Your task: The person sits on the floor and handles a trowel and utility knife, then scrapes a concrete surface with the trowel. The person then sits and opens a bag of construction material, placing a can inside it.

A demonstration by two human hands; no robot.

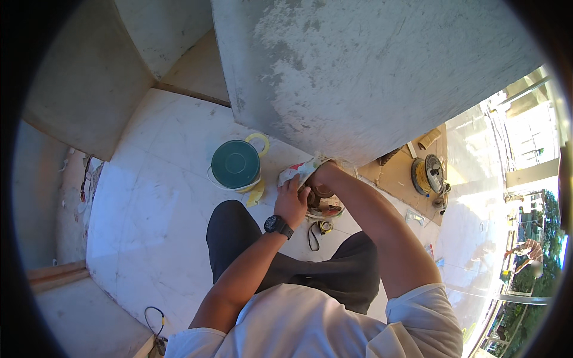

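A white printed bag (287,174) with patches of red and green stands on the floor in front of me, its mouth spread apart. My left hand (290,203), with a black watch at the wrist, grips the near left edge of the bag. Into the mouth reaches my right hand (325,173); its fingers are hidden, so what they touch does not show. Brownish things (316,200) are partly visible inside the bag. Close to its near side, a yellow and black tape measure (325,227) with a black strap lies on the floor.
A bucket (235,165) with a green top stands left of the bag, beside a yellow tape roll (258,143). A large grey panel (358,77) rises ahead. At right, a cable reel (427,175) sits on cardboard (388,176). A cable (156,319) lies at lower left.
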